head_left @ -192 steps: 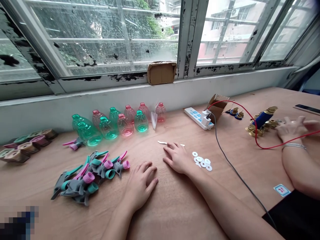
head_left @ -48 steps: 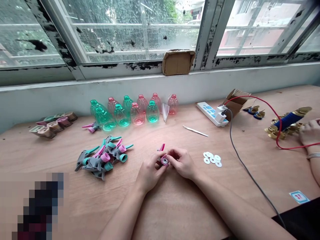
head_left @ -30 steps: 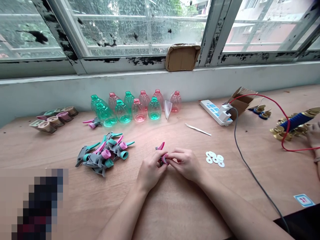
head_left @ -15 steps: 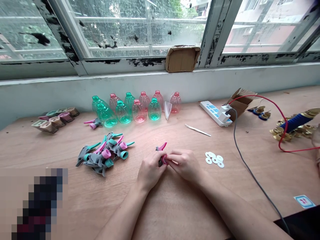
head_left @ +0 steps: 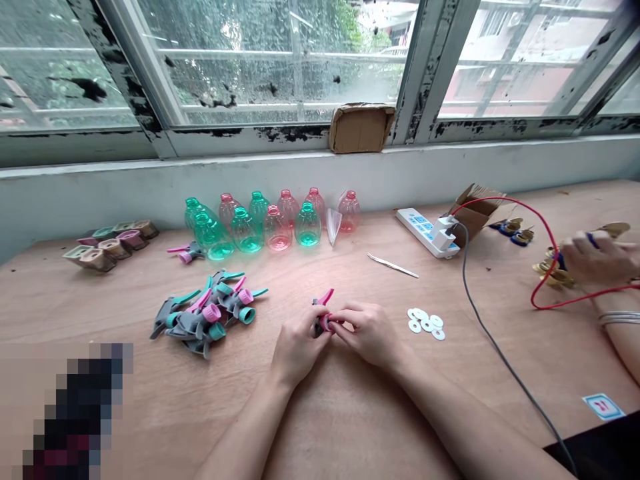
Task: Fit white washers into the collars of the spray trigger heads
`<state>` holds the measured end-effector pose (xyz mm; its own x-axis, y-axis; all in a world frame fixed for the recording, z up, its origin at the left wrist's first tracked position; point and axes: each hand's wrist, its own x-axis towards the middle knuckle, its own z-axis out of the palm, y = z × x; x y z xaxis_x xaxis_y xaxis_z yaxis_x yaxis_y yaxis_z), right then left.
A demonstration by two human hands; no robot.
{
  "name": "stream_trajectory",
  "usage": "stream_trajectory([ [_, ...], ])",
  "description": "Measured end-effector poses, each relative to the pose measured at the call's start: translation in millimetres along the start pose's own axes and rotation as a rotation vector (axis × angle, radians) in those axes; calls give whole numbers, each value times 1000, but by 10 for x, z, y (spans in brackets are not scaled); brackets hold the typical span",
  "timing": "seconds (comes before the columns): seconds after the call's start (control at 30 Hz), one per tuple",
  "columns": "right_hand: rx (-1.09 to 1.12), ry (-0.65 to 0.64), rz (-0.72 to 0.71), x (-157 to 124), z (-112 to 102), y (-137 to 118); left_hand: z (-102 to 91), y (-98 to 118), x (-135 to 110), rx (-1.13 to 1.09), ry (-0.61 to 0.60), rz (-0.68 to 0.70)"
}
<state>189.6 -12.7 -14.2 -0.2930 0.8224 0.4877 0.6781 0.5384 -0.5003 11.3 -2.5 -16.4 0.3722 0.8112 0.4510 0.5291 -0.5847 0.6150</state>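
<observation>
My left hand (head_left: 299, 345) and my right hand (head_left: 367, 331) meet over the wooden table (head_left: 350, 413), both closed around one grey spray head with a pink trigger and pink collar (head_left: 323, 315). My right fingertips press at its pink collar. Just right of my hands lie several white washers (head_left: 425, 323). To the left sits a pile of grey spray heads (head_left: 207, 313) with pink and teal parts.
Green and pink small bottles (head_left: 270, 223) stand by the wall, tweezers (head_left: 393, 265) lie beyond my hands. A power strip (head_left: 425, 233), a grey cable (head_left: 493, 343) and a red wire (head_left: 543, 293) run at right, where another person's hand (head_left: 597, 257) touches brass parts. Small caps (head_left: 110, 243) sit far left.
My hands came off the table, picked up a spray head and have kept working at its pink collar. The other person's hand moved back in over the brass parts.
</observation>
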Motion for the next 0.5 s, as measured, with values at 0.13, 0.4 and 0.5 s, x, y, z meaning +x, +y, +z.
stream_trajectory([
  [0.13,40,3,70,-1,7,-43,-5,8,7,-16,7,13],
  [0.4,128,36,63,15,-96,-110,-21,12,12,-40,-2,-49],
  [0.5,163,-33,76,32,-86,-120,-34,13,26,-68,-29,-32],
])
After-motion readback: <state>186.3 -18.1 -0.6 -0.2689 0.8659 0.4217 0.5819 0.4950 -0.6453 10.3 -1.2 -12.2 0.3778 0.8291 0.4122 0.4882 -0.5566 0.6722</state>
